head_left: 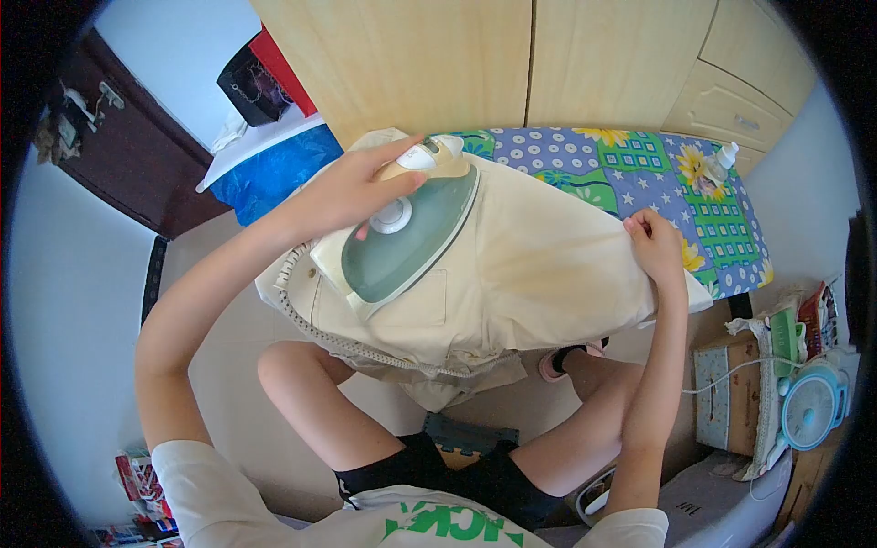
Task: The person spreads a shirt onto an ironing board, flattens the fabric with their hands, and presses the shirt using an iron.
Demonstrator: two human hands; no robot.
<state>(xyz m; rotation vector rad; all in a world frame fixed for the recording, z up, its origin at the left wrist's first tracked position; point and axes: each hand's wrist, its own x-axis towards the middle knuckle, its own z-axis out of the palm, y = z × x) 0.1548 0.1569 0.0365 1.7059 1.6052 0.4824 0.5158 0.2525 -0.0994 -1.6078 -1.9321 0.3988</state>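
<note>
My left hand (373,187) is wrapped round the handle of a steam iron (416,233) with a green, see-through body and a white dial. The iron rests on a cream garment (548,256) spread over the ironing board. Its grey patterned cord (306,315) runs down the left side and along the front edge of the cloth. At the right, my right hand (655,242) pinches the edge of the garment near the narrow part of the board. The garment's near edge hangs down over my knees, and the sole of the iron is hidden.
A floral ironing board cover (630,169) shows at the back, with a clear spray bottle (722,164) on it. Wooden cabinets (603,64) stand close behind. To the right are a small blue fan (811,408) and a box (726,388); a blue plastic bag (274,169) lies back left.
</note>
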